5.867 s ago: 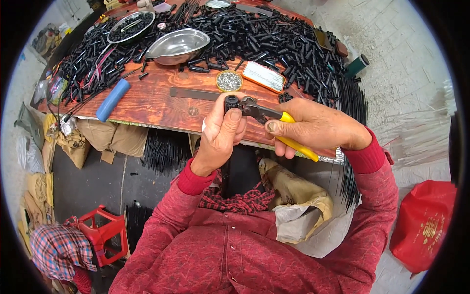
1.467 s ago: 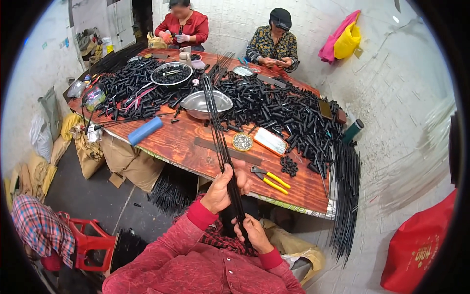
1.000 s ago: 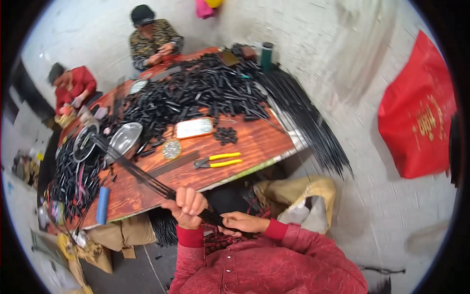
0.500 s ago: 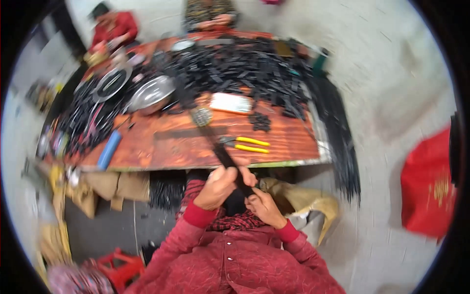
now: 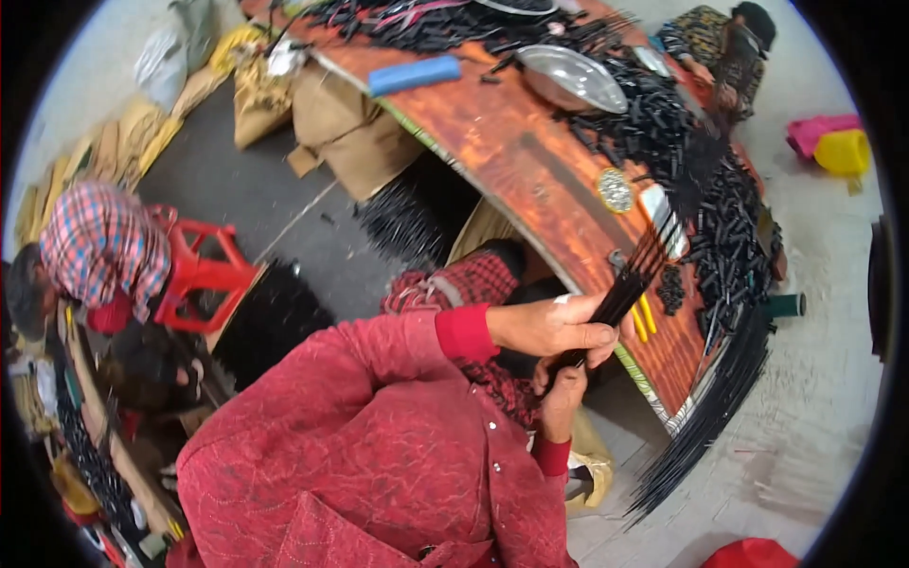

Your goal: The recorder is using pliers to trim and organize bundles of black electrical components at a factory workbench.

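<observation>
A bundle of long, thin black strands (image 5: 620, 292) slants up and to the right over the table's front edge, spread apart at its far end. My left hand (image 5: 568, 327) is wrapped around the lower part of the bundle, its thumb lying across it. Just below, my right hand (image 5: 561, 390) is closed at the bundle's near end, fingers partly hidden. Behind the bundle, yellow-handled pliers (image 5: 642, 322) lie partly covered on the red-brown table (image 5: 516, 161). A round dish of small pieces (image 5: 614, 190) and a white rectangular object (image 5: 653, 210) lie beyond.
Black short pieces (image 5: 734, 246) heap along the far side, with a metal bowl (image 5: 573, 80) and blue roll (image 5: 415, 75). Long black strands (image 5: 710, 417) hang off the right end. A red stool (image 5: 199, 270) and person in plaid (image 5: 104, 241) are left; another person (image 5: 724, 57) sits opposite.
My view has swung left, so the table now slants across the upper right. Both hands keep hold of the bundle, whose far end now shows fanned out.
</observation>
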Demonstrator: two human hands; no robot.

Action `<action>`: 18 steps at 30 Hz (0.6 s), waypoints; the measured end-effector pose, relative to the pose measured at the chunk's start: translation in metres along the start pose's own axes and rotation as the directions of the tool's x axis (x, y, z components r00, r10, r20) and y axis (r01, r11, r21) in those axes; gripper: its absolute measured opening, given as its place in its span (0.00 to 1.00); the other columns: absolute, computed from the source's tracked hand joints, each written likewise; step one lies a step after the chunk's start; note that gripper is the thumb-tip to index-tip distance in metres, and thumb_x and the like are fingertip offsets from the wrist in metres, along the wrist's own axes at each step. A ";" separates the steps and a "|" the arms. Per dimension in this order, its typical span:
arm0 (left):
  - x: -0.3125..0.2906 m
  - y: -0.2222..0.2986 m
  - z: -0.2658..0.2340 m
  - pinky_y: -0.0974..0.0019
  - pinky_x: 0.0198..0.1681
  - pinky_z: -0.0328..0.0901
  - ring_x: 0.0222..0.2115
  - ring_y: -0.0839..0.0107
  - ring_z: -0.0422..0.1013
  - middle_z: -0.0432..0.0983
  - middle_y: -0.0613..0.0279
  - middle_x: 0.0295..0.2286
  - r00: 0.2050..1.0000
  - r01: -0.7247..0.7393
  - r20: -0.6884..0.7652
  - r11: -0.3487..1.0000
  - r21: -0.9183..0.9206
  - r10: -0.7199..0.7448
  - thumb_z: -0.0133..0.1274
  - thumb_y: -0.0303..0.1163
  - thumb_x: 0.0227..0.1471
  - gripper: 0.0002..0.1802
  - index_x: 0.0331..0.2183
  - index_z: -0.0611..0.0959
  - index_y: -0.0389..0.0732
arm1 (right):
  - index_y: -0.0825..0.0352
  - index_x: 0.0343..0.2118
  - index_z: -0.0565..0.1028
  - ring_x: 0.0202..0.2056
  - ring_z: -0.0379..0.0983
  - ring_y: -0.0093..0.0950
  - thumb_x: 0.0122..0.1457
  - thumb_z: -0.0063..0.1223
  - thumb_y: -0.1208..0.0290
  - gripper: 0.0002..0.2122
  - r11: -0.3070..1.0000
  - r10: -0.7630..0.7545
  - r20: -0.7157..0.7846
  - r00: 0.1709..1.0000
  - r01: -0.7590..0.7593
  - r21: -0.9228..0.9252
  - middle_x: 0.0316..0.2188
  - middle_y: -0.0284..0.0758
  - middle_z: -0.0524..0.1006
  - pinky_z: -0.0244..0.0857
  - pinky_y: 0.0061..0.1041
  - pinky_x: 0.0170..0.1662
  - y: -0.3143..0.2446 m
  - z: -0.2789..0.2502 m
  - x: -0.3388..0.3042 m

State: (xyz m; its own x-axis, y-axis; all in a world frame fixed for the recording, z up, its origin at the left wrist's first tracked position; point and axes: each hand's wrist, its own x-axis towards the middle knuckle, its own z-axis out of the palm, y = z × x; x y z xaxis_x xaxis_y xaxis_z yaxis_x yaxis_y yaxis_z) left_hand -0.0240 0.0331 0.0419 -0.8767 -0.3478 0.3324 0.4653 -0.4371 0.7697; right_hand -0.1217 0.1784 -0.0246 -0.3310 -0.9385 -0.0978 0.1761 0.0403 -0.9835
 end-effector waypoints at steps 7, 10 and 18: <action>-0.092 -0.012 -0.027 0.61 0.55 0.60 0.50 0.67 0.67 0.71 0.58 0.46 0.983 0.106 -0.149 0.994 0.000 -0.105 0.43 0.33 0.64 0.11 0.46 0.69 0.39 | 0.72 0.37 0.73 0.19 0.61 0.16 0.63 0.46 0.64 0.13 0.801 0.051 0.260 0.964 0.116 -0.588 0.18 0.27 0.69 0.55 0.20 0.21 -0.009 -0.013 -0.003; -0.138 -0.044 -0.027 0.53 0.58 0.60 0.54 0.59 0.66 0.70 0.53 0.50 0.856 0.071 -0.435 0.897 -0.436 -0.279 0.45 0.33 0.63 0.13 0.48 0.69 0.42 | 0.68 0.40 0.73 0.26 0.76 0.41 0.60 0.50 0.57 0.17 0.616 0.424 0.239 0.874 -0.085 -0.783 0.22 0.45 0.75 0.65 0.35 0.30 -0.014 -0.005 0.002; -0.201 -0.077 -0.135 0.56 0.37 0.72 0.28 0.65 0.72 0.71 0.64 0.25 0.432 -0.255 -0.786 0.775 -0.578 -0.443 0.43 0.38 0.63 0.10 0.39 0.72 0.41 | 0.68 0.61 0.57 0.32 0.72 0.23 0.62 0.50 0.57 0.29 0.831 0.546 0.581 0.604 -0.298 -0.470 0.36 0.37 0.74 0.67 0.23 0.37 -0.008 0.045 0.014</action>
State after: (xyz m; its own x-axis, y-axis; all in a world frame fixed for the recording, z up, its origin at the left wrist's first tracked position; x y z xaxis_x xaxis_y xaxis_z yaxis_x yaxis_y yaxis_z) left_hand 0.1329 0.0247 -0.1580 -0.4885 -0.6079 -0.6259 0.6552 -0.7293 0.1970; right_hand -0.0861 0.1499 -0.0114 0.4344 -0.7442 -0.5074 -0.1905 0.4746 -0.8593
